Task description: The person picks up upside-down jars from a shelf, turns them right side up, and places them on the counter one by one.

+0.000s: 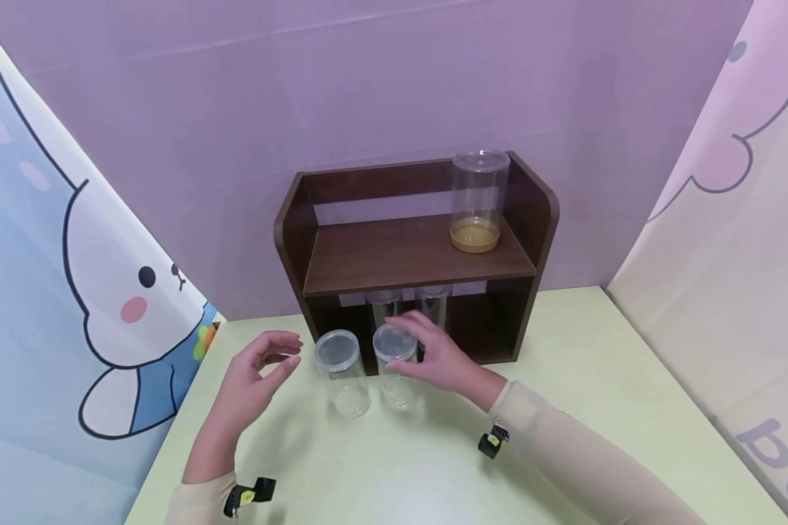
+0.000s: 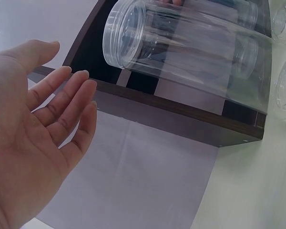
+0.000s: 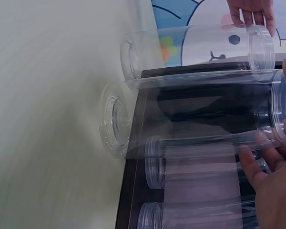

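Two clear jars with translucent lids stand upright, side by side on the table in front of the shelf. My right hand (image 1: 436,357) holds the right jar (image 1: 399,390) near its lid, thumb in front and fingers behind. In the right wrist view its fingertips (image 3: 250,162) lie along the wall of this jar (image 3: 205,102). To the left of the other jar (image 1: 344,383), my left hand (image 1: 249,379) is raised with fingers loosely bent and nothing in them. The left wrist view shows a gap between that palm (image 2: 24,138) and the jar's lid (image 2: 124,33).
A dark brown two-tier shelf (image 1: 381,255) stands against the purple backdrop. On its upper board, at right, is a clear jar with a tan base (image 1: 476,235). Two more clear jars (image 1: 435,302) stand in the lower compartment, partly hidden by my right hand. Printed cloths hang on both sides.
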The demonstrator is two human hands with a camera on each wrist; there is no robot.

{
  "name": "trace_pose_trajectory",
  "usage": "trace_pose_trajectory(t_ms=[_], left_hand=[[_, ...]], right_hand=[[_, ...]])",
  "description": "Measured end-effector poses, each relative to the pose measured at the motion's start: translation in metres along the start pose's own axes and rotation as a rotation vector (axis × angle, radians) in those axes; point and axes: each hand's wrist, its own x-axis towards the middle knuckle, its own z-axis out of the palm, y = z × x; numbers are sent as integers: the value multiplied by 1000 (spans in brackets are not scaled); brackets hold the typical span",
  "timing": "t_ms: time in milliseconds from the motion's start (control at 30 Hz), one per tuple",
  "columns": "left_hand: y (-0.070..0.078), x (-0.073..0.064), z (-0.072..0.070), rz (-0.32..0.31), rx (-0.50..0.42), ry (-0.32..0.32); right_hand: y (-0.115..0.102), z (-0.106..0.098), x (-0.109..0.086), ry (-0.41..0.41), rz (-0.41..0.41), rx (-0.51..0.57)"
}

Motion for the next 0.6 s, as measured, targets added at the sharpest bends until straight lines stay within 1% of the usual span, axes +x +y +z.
trace_pose_trajectory(t_ms=[367, 600], left_hand=[[3, -1, -2, -7, 5, 0], [1, -1, -1, -7, 4, 0]], right_hand=[[-5, -2, 0, -6, -3, -6], [-9, -6, -3, 6, 54, 11]])
